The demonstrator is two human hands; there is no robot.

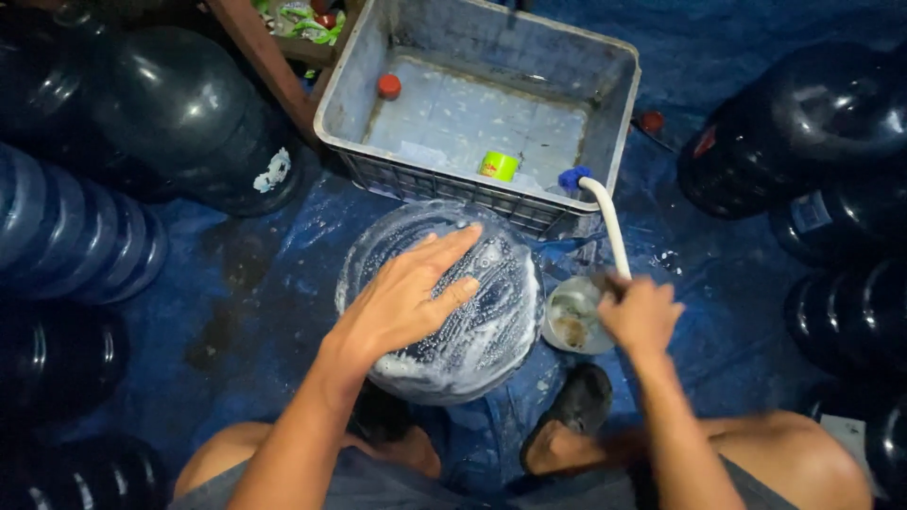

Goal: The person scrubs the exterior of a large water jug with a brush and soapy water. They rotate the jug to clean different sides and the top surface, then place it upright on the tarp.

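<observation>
The left hand [411, 295] lies flat on the soapy base of an upturned water jug [444, 302], fingers extended and slightly spread, palm in contact with the foam. The jug stands between the person's knees on a blue tarpaulin [255, 283]; its neck and lower body are hidden beneath the base.

The right hand [642, 314] is closed around the lower end of a white-handled brush [605, 222]. The fingers curl into a fist; motion blur obscures the exact grip. The brush's blue tip [572, 177] rests near the rim of a grey plastic crate [609, 104].

Just left of the right hand sits a small bowl [572, 316]; its contents are indistinct. Dark jugs [170, 113] surround the area, most cut off by the frame edges and poorly lit.
</observation>
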